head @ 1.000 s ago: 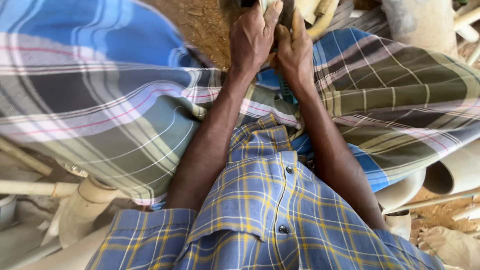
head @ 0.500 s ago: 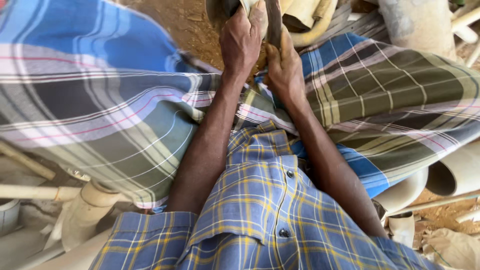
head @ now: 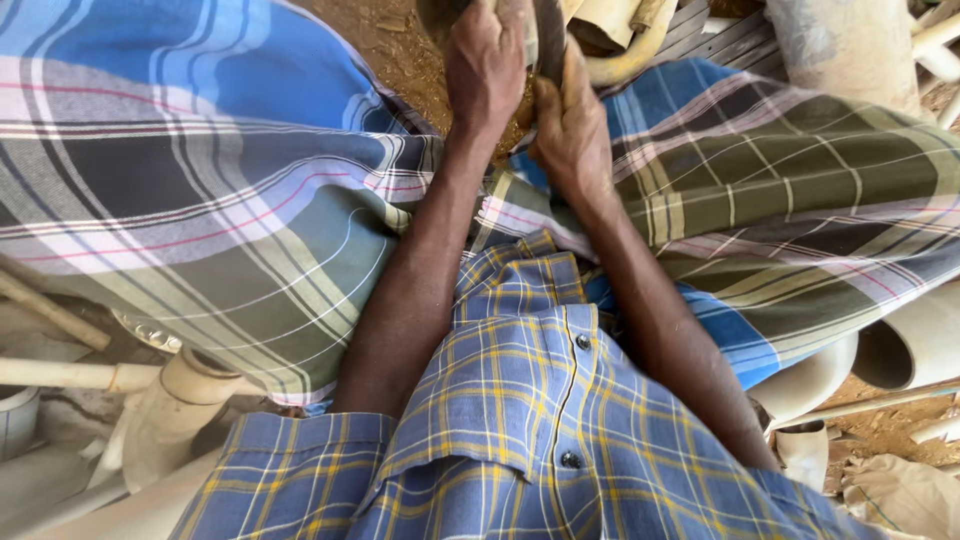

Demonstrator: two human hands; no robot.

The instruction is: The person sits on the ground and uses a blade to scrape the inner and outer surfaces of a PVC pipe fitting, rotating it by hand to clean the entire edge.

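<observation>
Two hands on one curved piece, top of frame, between the knees.

Both grip a dark curved strip [head: 548, 45] over brown dirt ground [head: 400, 55]: left hand [head: 487, 70] with fingers curled shut on it, right hand [head: 572, 130] clamped just below. This looks like mid-shaping; it calls for a steady hold. Pale pipes [head: 915, 345] lie around the plaid cloth [head: 200, 200].
</observation>
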